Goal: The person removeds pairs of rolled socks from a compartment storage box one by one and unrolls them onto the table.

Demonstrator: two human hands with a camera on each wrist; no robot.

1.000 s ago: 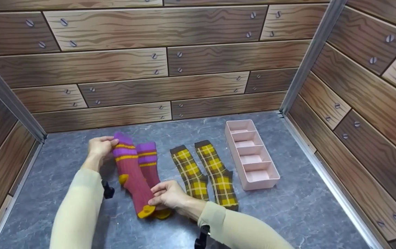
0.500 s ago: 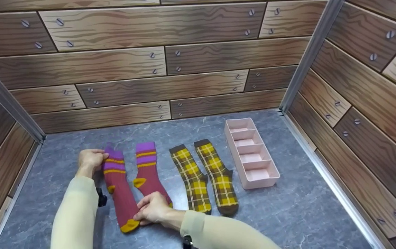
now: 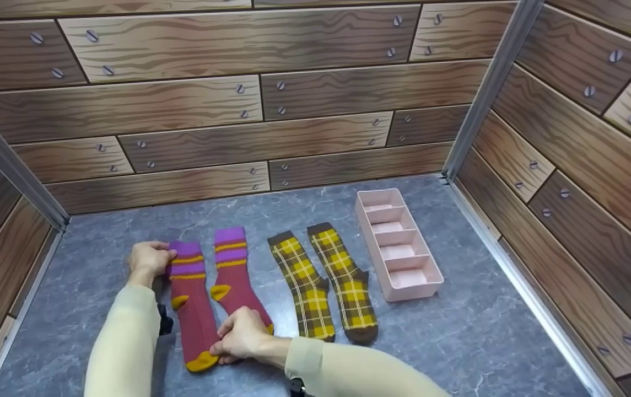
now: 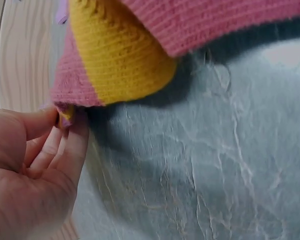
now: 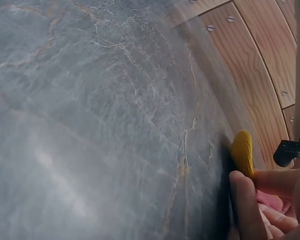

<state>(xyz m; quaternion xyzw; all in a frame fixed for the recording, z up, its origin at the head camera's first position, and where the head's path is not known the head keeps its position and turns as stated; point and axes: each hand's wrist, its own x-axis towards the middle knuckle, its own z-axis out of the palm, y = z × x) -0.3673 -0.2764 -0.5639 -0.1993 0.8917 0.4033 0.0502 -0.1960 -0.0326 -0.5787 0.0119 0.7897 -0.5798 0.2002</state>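
A maroon sock (image 3: 195,317) with purple and yellow cuff stripes and a yellow heel and toe lies lengthwise at the left. My left hand (image 3: 149,258) pinches the edge of its cuff; the left wrist view shows thumb and fingers meeting there, the yellow heel (image 4: 125,55) beyond. At the other end, my right hand (image 3: 241,334) pinches the sock beside its yellow toe (image 5: 242,150). Its match, a second maroon sock (image 3: 232,270), lies just to the right, its toe part partly covered by my right hand.
Two yellow-and-brown plaid socks, a left one (image 3: 301,281) and a right one (image 3: 344,278), lie side by side right of the maroon pair. Beyond them stands a pink divided box (image 3: 415,292). Wood-patterned walls (image 3: 183,110) enclose the grey marbled surface (image 3: 475,320).
Both hands have carried the maroon sock leftward and toward me, off the second one it overlapped. It now lies flatter and apart from its match.
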